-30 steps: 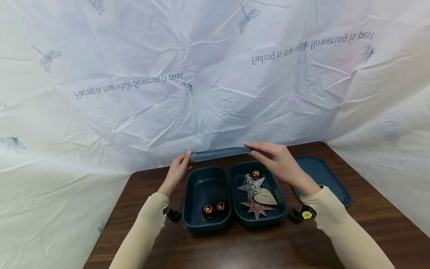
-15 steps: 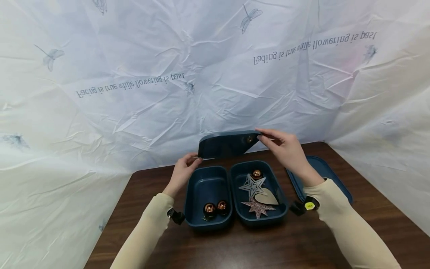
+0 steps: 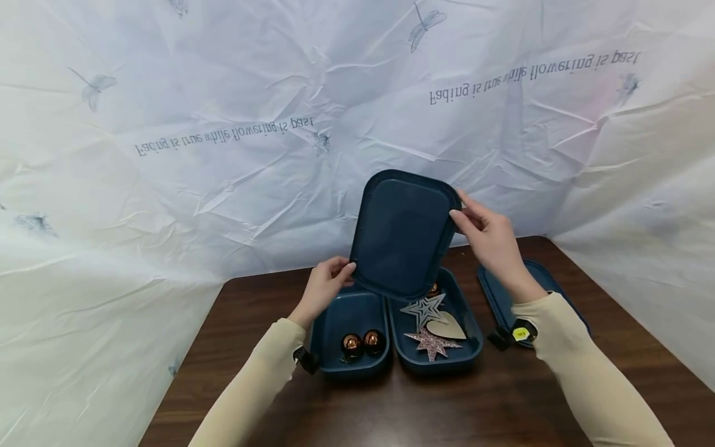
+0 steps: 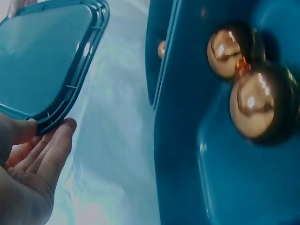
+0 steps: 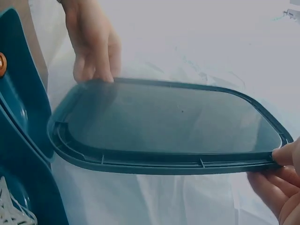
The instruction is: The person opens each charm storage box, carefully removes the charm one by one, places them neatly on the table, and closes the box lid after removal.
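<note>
Both hands hold up a dark blue rectangular lid (image 3: 404, 233) with rounded corners, tilted above the far end of two containers. My left hand (image 3: 324, 285) pinches its lower left edge, thumb on the near face. The right hand (image 3: 491, 239) pinches the upper right edge. In the left wrist view the lid (image 4: 44, 56) shows a grooved rim between thumb and fingers. Below stand a left container (image 3: 357, 374) with two shiny copper balls (image 3: 362, 343), and a right container (image 3: 441, 369) with a silver star (image 3: 424, 309), wooden heart (image 3: 447, 326), pink glitter star (image 3: 431, 344) and a partly covered copper ball (image 3: 434, 289).
Another blue lid (image 3: 539, 273) lies on the dark wooden table (image 3: 251, 347) at the right, partly behind the right forearm. A white printed sheet (image 3: 251, 205) hangs behind the table and along both sides.
The lid was nearly edge-on and low behind the containers. Both hands have raised and turned it so its broad face shows, moving slightly right. It now covers part of the containers' far ends.
</note>
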Demonstrator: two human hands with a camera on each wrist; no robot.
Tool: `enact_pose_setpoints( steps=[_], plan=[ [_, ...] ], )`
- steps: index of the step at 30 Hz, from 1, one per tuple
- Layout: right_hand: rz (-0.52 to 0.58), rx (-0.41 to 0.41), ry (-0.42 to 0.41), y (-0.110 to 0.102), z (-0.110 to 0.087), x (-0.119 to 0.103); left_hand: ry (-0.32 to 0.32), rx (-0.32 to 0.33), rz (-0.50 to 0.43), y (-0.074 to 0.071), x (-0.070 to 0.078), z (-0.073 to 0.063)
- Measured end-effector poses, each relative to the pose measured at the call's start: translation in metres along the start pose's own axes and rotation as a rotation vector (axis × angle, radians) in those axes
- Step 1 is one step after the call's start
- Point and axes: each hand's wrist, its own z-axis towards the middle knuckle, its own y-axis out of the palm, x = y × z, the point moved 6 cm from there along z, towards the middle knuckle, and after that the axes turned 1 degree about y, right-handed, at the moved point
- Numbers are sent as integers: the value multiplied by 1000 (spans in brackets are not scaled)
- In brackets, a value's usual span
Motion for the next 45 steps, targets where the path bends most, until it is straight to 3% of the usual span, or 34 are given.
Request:
enact_pose_setpoints(
  steps=[7,12,17,21,28,40,45],
  plan=[
    [-58,-37,8,-2,2,12,-32,-36,-63,18,6,-7],
    [-103,-36,78,-2,0,21,-71,-65,-156,36,13,-8],
    [-151,2,108,-11,1,28,-76,-90,-233,57,24,-6],
    [-198,45,107,-21,4,35,-117,-127,-309,79,31,-7],
    [-196,29,161,-31,4,56,-177,-146,-384,111,41,-8],
    [-181,-27,283,-50,-3,98,-125,-210,-378,156,54,-9],
    [-174,-65,309,-61,-7,115,-27,-266,-132,168,63,-11]
  ],
)
